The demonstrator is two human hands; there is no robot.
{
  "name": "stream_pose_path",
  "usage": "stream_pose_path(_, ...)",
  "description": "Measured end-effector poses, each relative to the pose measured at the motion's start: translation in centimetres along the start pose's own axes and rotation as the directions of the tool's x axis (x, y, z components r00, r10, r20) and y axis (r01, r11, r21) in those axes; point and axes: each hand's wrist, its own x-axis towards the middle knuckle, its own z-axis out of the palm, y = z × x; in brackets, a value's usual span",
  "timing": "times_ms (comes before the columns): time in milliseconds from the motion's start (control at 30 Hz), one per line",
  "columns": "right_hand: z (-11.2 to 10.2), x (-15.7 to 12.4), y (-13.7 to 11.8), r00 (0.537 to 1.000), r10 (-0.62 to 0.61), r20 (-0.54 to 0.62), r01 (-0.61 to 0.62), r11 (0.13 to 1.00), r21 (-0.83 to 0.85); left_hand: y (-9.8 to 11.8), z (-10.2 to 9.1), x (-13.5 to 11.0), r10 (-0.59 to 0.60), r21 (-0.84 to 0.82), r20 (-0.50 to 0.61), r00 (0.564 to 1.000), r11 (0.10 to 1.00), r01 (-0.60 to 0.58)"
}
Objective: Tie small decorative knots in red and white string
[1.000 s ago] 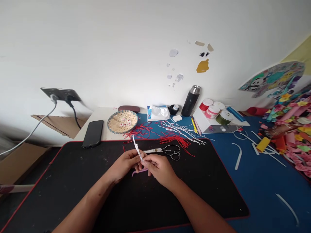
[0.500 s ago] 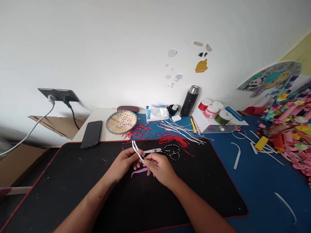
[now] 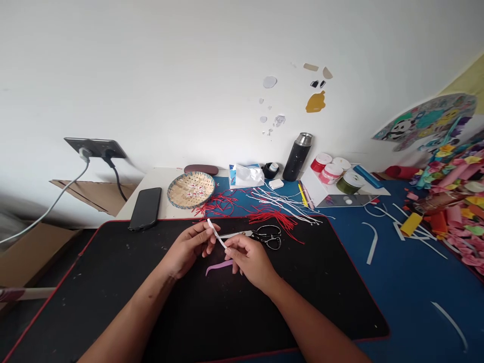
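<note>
The left forearm [image 3: 128, 317] and right forearm [image 3: 313, 322] reach in from the bottom of the view and angle toward each other, wrists nearly straight. The left hand [image 3: 187, 249] curls slightly, fingers raised and bent. The right hand [image 3: 249, 259] tips downward, its fingertips [image 3: 229, 243] pinched close beside the left hand.

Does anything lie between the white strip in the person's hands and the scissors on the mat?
Nothing visible does. The white strip, held by the left hand and right hand, almost meets the blade tips of the scissors on the black mat.
</note>
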Motion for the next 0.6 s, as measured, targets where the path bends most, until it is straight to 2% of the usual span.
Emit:
stream_pose_path(167,0.0,0.0,0.2,0.999,-0.032,0.024,0.032,0.999,-0.020,0.1,0.0,0.1,0.062,0.013,-0.046,0.997,0.998,-0.061)
stream_pose_path(333,-0.1,0.0,0.1,0.998,-0.044,0.052,0.045,0.999,-0.015,-0.3,0.6,0.1,0.056,0.018,-0.033,0.998,0.998,-0.056)
stream_pose_path(600,-0.3,0.1,-0.2,0.997,0.013,0.076,-0.013,1.000,0.005,-0.1,0.7,-0.2,0.017,0.004,-0.045,0.999,1.000,-0.017)
